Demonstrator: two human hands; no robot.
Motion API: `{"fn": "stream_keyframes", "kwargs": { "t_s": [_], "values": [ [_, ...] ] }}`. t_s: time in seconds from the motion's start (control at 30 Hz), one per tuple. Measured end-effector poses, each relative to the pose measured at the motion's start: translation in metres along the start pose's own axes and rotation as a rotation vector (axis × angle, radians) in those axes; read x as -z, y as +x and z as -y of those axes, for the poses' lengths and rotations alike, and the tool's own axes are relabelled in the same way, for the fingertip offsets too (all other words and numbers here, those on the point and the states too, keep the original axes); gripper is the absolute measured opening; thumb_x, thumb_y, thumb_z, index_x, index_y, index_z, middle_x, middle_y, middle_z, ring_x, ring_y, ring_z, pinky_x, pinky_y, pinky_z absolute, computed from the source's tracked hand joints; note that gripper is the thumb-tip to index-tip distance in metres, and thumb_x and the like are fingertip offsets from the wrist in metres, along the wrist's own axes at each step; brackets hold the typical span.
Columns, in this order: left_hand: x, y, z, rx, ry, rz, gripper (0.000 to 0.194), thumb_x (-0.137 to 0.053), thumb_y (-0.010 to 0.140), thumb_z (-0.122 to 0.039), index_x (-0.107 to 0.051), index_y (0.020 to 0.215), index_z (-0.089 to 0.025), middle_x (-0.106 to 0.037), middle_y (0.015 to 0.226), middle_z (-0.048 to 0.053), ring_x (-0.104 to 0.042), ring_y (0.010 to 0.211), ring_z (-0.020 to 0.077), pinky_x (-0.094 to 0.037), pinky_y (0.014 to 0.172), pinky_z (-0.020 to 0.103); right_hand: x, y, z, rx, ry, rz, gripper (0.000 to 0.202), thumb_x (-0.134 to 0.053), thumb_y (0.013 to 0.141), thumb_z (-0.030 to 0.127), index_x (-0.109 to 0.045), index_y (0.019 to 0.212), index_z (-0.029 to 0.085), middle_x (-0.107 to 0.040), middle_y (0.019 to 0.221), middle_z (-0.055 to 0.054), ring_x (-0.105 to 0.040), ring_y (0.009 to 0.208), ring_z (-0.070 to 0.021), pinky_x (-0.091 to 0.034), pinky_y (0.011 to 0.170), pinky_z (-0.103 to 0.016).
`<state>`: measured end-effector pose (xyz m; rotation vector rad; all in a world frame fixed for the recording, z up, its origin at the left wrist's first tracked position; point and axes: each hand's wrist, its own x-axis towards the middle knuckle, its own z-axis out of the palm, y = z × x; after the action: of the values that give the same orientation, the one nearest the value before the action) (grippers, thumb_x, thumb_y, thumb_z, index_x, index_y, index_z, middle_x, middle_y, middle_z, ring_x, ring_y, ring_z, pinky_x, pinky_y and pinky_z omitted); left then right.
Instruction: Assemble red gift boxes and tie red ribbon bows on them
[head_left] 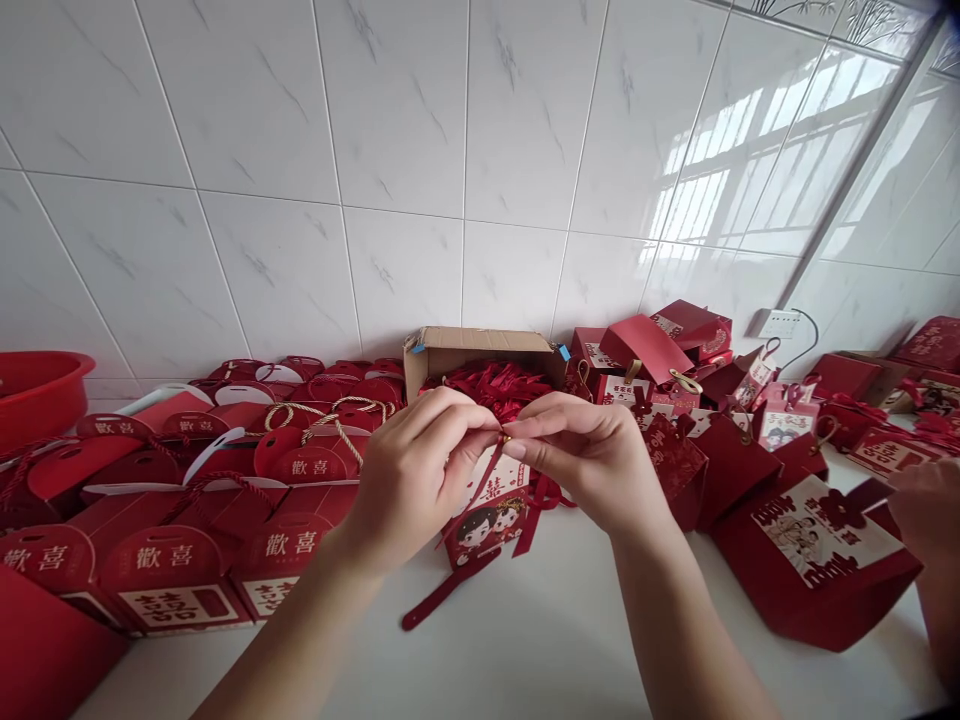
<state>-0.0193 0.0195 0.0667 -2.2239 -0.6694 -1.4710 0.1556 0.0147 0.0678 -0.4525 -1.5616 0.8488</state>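
Note:
My left hand (427, 475) and my right hand (589, 450) meet in the middle of the view. Both pinch a thin dark red ribbon (486, 475), with a small gold-coloured piece (505, 438) between the fingertips. What exactly this gold piece is cannot be made out. Just below and behind my fingers is a small red gift box (487, 530) printed with a cartoon couple, partly hidden by my hands. A red strap (442, 598) sticks out below it over the white tabletop (510, 660), and another ribbon end (530, 525) hangs at its right.
Rows of red gift boxes (161, 560) with rope handles fill the left, near a red basin (45, 395). Against the tiled wall, a cardboard box (480, 340) holds red ribbons (502, 385). More red boxes (814, 560) crowd the right, where another person's hand (926, 510) shows.

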Motion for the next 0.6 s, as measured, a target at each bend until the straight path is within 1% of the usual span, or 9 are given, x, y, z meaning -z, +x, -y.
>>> {"fn": "stream_keyframes", "kwargs": {
  "t_s": [0.13, 0.2, 0.27, 0.33, 0.37, 0.4, 0.5, 0.57, 0.6],
  "values": [
    [0.002, -0.001, 0.000, -0.044, 0.022, -0.020, 0.010, -0.058, 0.088, -0.008, -0.060, 0.085, -0.017, -0.062, 0.078, 0.002, -0.059, 0.073, 0.0133, -0.048, 0.065, 0.025, -0.001, -0.001, 0.003, -0.150, 0.105, 0.064, 0.013, -0.078, 0.073, 0.017, -0.077, 0.083, 0.024, -0.071, 0.083, 0.000, -0.066, 0.077, -0.0099, -0.058, 0.071, -0.021],
    [0.002, -0.002, 0.000, -0.038, -0.006, -0.038, 0.011, -0.059, 0.086, -0.006, -0.060, 0.086, -0.018, -0.062, 0.080, 0.002, -0.060, 0.074, 0.0127, -0.048, 0.067, 0.024, -0.001, -0.002, 0.003, -0.177, 0.129, 0.078, 0.013, -0.077, 0.074, 0.017, -0.076, 0.086, 0.024, -0.072, 0.086, 0.000, -0.067, 0.080, -0.0096, -0.057, 0.073, -0.019],
    [0.001, -0.002, 0.000, 0.053, -0.072, -0.053, 0.013, -0.060, 0.086, -0.009, -0.059, 0.094, -0.019, -0.063, 0.084, 0.002, -0.061, 0.076, 0.0127, -0.049, 0.068, 0.023, 0.001, -0.002, 0.002, -0.147, 0.135, 0.058, 0.014, -0.077, 0.075, 0.017, -0.076, 0.087, 0.025, -0.073, 0.086, 0.000, -0.067, 0.080, -0.0092, -0.057, 0.072, -0.018],
    [-0.002, -0.004, 0.002, 0.238, -0.144, -0.024, 0.019, -0.059, 0.088, -0.017, -0.056, 0.106, -0.019, -0.063, 0.089, 0.003, -0.063, 0.081, 0.0143, -0.051, 0.071, 0.025, 0.006, -0.001, 0.001, -0.098, 0.128, 0.031, 0.015, -0.077, 0.075, 0.016, -0.076, 0.086, 0.027, -0.073, 0.085, 0.001, -0.067, 0.078, -0.0091, -0.057, 0.070, -0.018],
    [-0.003, -0.005, 0.004, 0.348, -0.165, 0.033, 0.021, -0.058, 0.089, -0.023, -0.054, 0.109, -0.020, -0.063, 0.091, 0.004, -0.063, 0.084, 0.0156, -0.051, 0.073, 0.026, 0.009, -0.001, 0.000, -0.073, 0.119, 0.022, 0.016, -0.076, 0.075, 0.015, -0.076, 0.086, 0.027, -0.072, 0.084, 0.001, -0.067, 0.077, -0.0092, -0.058, 0.069, -0.018],
    [-0.005, -0.006, 0.006, 0.455, -0.171, 0.128, 0.023, -0.057, 0.089, -0.030, -0.054, 0.110, -0.020, -0.064, 0.094, 0.004, -0.063, 0.087, 0.0174, -0.052, 0.074, 0.028, 0.013, -0.001, -0.001, -0.041, 0.102, 0.016, 0.018, -0.076, 0.076, 0.014, -0.076, 0.087, 0.028, -0.072, 0.085, 0.001, -0.067, 0.078, -0.0093, -0.058, 0.069, -0.019],
    [-0.009, -0.011, 0.012, 0.694, -0.135, 0.557, 0.034, -0.059, 0.083, -0.049, -0.058, 0.103, -0.022, -0.064, 0.105, 0.007, -0.063, 0.092, 0.0249, -0.051, 0.071, 0.033, 0.024, 0.000, 0.000, 0.088, 0.016, 0.008, 0.023, -0.075, 0.076, 0.009, -0.076, 0.086, 0.029, -0.071, 0.085, 0.002, -0.065, 0.080, -0.0092, -0.056, 0.068, -0.018],
    [-0.012, -0.016, 0.015, 0.794, -0.136, 0.781, 0.044, -0.070, 0.070, -0.052, -0.060, 0.102, -0.023, -0.064, 0.108, 0.007, -0.063, 0.093, 0.0291, -0.049, 0.068, 0.033, 0.029, -0.001, 0.002, 0.177, -0.027, 0.025, 0.026, -0.074, 0.075, 0.006, -0.076, 0.085, 0.029, -0.070, 0.083, 0.002, -0.064, 0.080, -0.0090, -0.055, 0.068, -0.018],
    [-0.014, -0.018, 0.016, 0.824, -0.149, 0.837, 0.045, -0.074, 0.066, -0.047, -0.060, 0.102, -0.023, -0.065, 0.107, 0.007, -0.063, 0.092, 0.0296, -0.048, 0.067, 0.032, 0.031, -0.001, 0.003, 0.210, -0.037, 0.049, 0.027, -0.073, 0.075, 0.004, -0.076, 0.085, 0.029, -0.069, 0.083, 0.001, -0.064, 0.081, -0.0095, -0.055, 0.067, -0.019]
  ]
}}
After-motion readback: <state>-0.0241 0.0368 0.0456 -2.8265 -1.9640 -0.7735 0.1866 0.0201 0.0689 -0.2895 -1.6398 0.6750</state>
